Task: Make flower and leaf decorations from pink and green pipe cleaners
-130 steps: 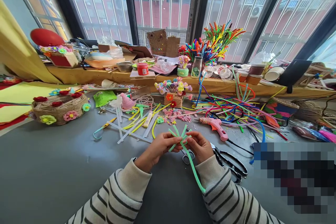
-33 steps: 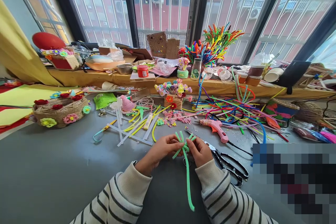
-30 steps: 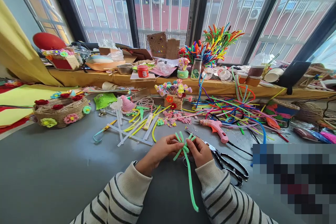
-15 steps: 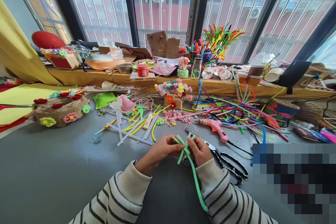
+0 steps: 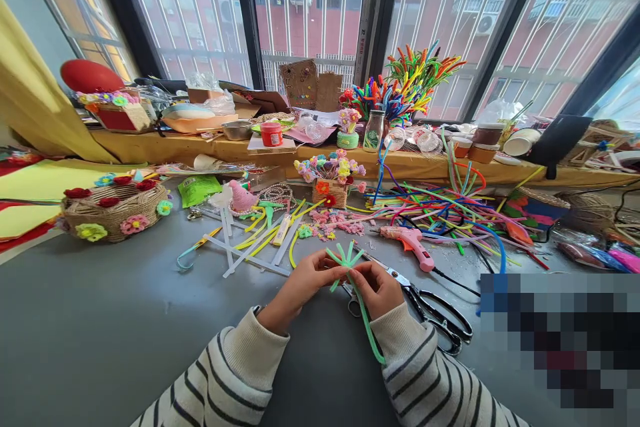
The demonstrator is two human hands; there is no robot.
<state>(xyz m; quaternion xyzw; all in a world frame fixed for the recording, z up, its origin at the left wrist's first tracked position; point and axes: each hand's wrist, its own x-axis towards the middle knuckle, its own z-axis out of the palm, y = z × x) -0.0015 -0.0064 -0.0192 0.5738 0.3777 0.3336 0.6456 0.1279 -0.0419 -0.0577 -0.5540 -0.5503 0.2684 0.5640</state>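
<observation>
Pipe cleaners (image 5: 346,261), green, fuzzy, splayed like spokes

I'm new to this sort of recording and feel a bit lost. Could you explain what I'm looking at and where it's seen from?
There is no machine here, just a person's two bare hands. The view comes from a camera worn on their head, looking forward and down.

The left hand and right hand meet in the middle, their fingers pinching a bunch of green fuzzy strips. Short ends fan out above; a longer tail hangs toward the right sleeve.

On the gray table are a pink glue gun, black-handled scissors, a flower-trimmed basket and a heap of colorful strips.
</observation>
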